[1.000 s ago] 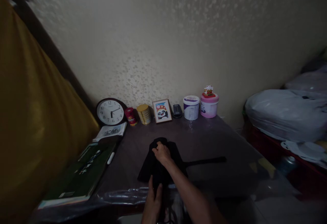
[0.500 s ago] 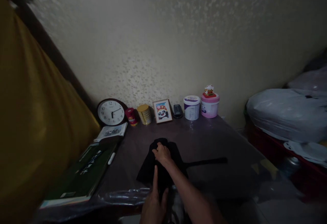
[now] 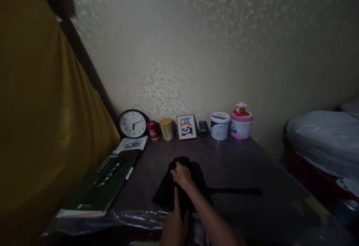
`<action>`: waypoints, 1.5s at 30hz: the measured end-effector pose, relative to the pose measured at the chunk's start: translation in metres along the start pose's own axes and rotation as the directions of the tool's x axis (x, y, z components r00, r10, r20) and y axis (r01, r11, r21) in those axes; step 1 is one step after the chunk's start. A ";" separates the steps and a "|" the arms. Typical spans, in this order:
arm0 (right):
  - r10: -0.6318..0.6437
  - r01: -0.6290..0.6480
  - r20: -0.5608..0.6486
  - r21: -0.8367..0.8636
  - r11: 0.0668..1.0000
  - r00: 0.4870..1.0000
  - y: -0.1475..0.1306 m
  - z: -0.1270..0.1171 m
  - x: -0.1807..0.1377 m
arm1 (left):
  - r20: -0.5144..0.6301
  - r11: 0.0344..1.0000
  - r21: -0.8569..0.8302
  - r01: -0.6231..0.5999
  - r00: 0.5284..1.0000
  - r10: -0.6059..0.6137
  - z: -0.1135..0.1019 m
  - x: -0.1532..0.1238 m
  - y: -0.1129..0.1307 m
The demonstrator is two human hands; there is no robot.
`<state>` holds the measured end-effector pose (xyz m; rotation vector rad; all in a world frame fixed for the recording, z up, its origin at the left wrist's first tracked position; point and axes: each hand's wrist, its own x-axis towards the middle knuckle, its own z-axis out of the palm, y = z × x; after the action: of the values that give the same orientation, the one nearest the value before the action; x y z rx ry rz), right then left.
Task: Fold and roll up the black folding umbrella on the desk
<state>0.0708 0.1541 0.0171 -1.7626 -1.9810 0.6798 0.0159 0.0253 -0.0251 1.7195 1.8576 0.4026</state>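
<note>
A black cloth piece (image 3: pixel 165 193) lies on the table near its front edge, with a long dark strap (image 3: pixel 238 191) stretching out to the right. My right hand (image 3: pixel 182 175) rests on the upper part of the cloth, its fingers bent and closed on the fabric. Lower down, my left hand (image 3: pixel 175 225) touches the cloth's near part. Its index finger is stretched forward and its thumb stands apart. The other left fingers are hard to see in the dim light. What kind of cloth article this is cannot be made out.
On the dark table (image 3: pixel 224 163), a green book (image 3: pixel 103 182) and a white pen (image 3: pixel 129 173) lie left. Along the wall stand a clock (image 3: pixel 132 124), two tins, a panda picture (image 3: pixel 186 127) and two tubs. A yellow curtain (image 3: pixel 56 118) hangs left; a plastic-wrapped bundle (image 3: pixel 325 137) sits right.
The camera view has turned, so everything appears shifted right and slightly down. Both hands keep nearly the same places on the black cloth.
</note>
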 end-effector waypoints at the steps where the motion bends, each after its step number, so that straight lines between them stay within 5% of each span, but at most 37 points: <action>1: -0.024 0.023 0.011 0.014 1.000 1.000 0.000 -0.001 0.000 | -0.006 1.000 0.002 0.008 1.000 -0.008 0.002 0.000 -0.001; 6: -0.258 0.246 0.039 0.187 0.951 0.965 0.010 -0.010 -0.017 | -0.020 1.000 -0.023 0.010 1.000 -0.010 0.005 0.004 -0.004; 10: -0.431 0.479 -0.221 0.255 0.840 0.875 0.039 -0.013 -0.044 | 0.004 0.999 -0.036 -0.006 1.000 0.006 0.004 0.004 -0.005; 15: -0.511 0.545 -0.229 0.126 0.829 0.829 0.068 -0.003 -0.047 | 0.033 0.997 -0.069 0.031 0.999 -0.029 0.001 0.003 -0.003; 22: -0.559 0.566 -0.135 0.012 0.825 0.818 0.068 0.000 0.016 | 0.067 0.987 -0.040 0.159 0.985 -0.156 0.005 0.009 -0.003; 27: -0.432 0.425 -0.049 -0.106 0.899 0.901 0.061 -0.006 0.058 | 0.079 0.983 -0.018 0.184 0.980 -0.182 0.007 0.014 -0.004; 30: -0.365 0.347 -0.114 -0.151 0.926 0.924 0.054 -0.009 0.054 | 0.090 0.983 -0.023 0.184 0.979 -0.181 0.005 0.014 -0.004; 32: -0.432 0.415 -0.126 -0.138 0.899 0.893 0.050 -0.007 0.040 | 0.111 0.981 -0.027 0.191 0.976 -0.187 0.003 0.014 -0.003; 36: -0.629 0.629 0.035 -0.074 0.774 0.777 0.047 0.004 0.017 | 0.117 0.979 -0.021 0.201 0.973 -0.197 0.000 0.012 0.000; 38: -0.583 0.582 -0.005 -0.068 0.811 0.812 0.048 0.004 0.022 | 0.093 0.980 -0.008 0.197 0.976 -0.196 -0.001 0.010 0.001; 41: -0.315 0.328 -0.168 0.058 0.943 0.934 0.057 -0.008 0.038 | 0.059 0.986 -0.009 0.169 0.984 -0.168 0.000 0.007 0.001; 45: -0.045 0.098 -0.224 0.231 0.968 0.974 0.088 -0.031 0.040 | 0.028 0.985 -0.031 0.170 0.985 -0.169 0.000 0.005 0.000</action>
<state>0.1542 0.2047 -0.0112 -1.5423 -1.7277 0.6436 0.0160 0.0300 -0.0262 1.5238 1.9501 0.3401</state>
